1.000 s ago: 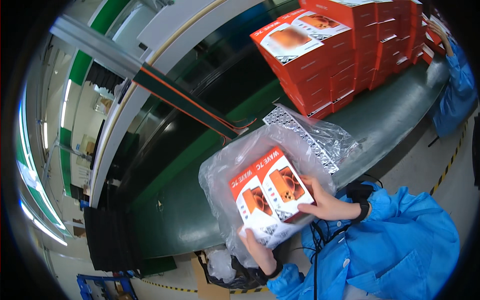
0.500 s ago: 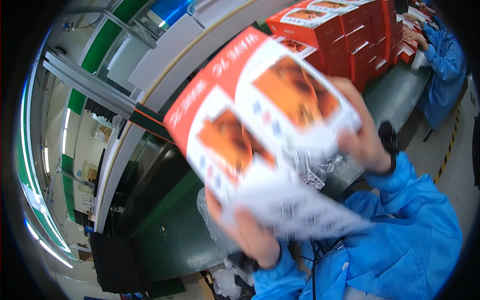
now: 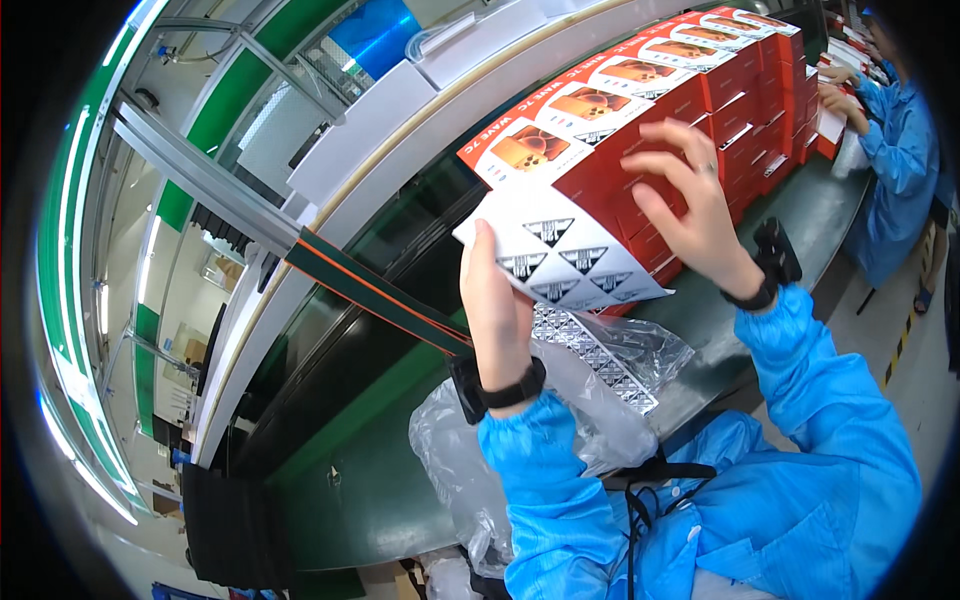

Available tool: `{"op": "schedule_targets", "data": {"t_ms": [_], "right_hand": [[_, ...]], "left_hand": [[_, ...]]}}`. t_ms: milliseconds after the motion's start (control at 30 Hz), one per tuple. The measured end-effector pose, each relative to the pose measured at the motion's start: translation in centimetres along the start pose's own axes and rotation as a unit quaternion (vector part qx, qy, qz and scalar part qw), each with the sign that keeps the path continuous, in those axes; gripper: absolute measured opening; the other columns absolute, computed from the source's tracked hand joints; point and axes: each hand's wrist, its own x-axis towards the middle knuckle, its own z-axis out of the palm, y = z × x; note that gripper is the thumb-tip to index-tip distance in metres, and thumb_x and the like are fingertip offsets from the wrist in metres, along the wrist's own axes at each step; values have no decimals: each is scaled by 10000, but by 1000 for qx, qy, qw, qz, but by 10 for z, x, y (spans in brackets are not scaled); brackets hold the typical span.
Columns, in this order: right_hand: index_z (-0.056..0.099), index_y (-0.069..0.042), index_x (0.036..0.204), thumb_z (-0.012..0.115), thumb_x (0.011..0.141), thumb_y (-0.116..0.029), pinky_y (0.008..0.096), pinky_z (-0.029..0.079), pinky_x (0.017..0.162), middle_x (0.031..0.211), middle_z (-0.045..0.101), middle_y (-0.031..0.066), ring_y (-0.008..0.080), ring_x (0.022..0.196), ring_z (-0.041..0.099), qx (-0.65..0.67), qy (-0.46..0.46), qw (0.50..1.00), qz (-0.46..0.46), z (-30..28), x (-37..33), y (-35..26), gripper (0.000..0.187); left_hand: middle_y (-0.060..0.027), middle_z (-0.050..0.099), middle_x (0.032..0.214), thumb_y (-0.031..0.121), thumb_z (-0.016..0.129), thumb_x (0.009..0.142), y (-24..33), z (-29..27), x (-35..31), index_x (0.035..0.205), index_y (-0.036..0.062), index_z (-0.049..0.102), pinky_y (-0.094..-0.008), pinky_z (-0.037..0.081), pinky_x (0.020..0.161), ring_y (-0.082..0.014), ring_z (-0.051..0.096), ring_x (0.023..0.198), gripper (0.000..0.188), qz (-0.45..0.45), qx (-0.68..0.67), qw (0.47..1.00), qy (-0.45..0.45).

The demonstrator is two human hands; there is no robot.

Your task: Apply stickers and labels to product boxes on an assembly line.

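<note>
My left hand [image 3: 495, 310] grips a white sheet of stickers [image 3: 580, 258], printed with black triangular labels, by its left edge, thumb on top. The sheet curves up in front of the near end of a stack of red and white boxes [image 3: 690, 100]. My right hand [image 3: 690, 200] is raised before the red box sides, fingers spread and curved, with nothing in it. The nearest box [image 3: 530, 148] lies in the top row, its lower part hidden by the sheet. Below the sheet, another sticker sheet [image 3: 600, 360] lies among clear plastic.
Crumpled clear plastic bags [image 3: 450, 460] lie on the green work surface [image 3: 350, 500]. A dark green strap with orange edges [image 3: 380, 290] slants toward my left wrist. White trays [image 3: 365, 130] sit on a shelf behind. At far right, a co-worker in blue [image 3: 900, 150] handles boxes.
The two boxes held between my hands now rest at the near end of the stack. My right hand has let go and opened; my left keeps the sticker sheet.
</note>
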Motion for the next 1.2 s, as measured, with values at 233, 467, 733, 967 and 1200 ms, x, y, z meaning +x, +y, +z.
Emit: {"op": "schedule_targets", "data": {"t_ms": [233, 467, 733, 967, 1200], "right_hand": [[547, 26, 1153, 682, 805, -204, 332, 450, 836, 1045, 613, 164, 257, 966, 595, 395, -373, 828, 137, -41, -73, -48, 438], [507, 48, 1181, 616, 852, -118, 265, 482, 800, 1078, 621, 99, 131, 913, 600, 465, -245, 724, 447, -89, -124, -3, 384], [422, 29, 1200, 575, 845, -26, 252, 493, 721, 990, 631, 130, 132, 866, 615, 252, -131, 798, 532, -95, -242, 88, 392], [366, -32, 1255, 617, 796, 6, 251, 500, 699, 935, 632, 131, 146, 821, 622, 424, -239, 692, 534, -75, -179, 17, 525], [396, -10, 1226, 617, 819, -50, 294, 476, 749, 974, 646, 149, 144, 888, 609, 364, -367, 773, 367, -2, -148, -19, 465]], "left_hand": [[-165, 558, 1146, 238, 434, 953, -11, 20, -109, 1194, -56, 457, -373, 434, 911, -262, 571, 1034, 381, 59, 32, 996, 65], [-224, 431, 1253, 238, 528, 881, -17, -23, -170, 1180, -64, 425, -447, 444, 905, -302, 528, 1062, 438, 185, 263, 947, -5], [-243, 278, 1394, 379, 748, 698, -44, -78, -223, 1278, 26, 418, -551, 216, 1027, -426, 257, 1278, 755, 93, 722, 684, 46], [-181, 164, 1478, 537, 733, 628, -89, -90, -217, 1294, 268, 473, -691, 77, 999, -488, 93, 1333, 763, 152, 781, 594, -120], [-152, 321, 1392, 143, 591, 739, -108, -230, -229, 1281, 103, 413, -697, 156, 986, -468, 231, 1297, 572, -155, 803, 523, 240]]}}
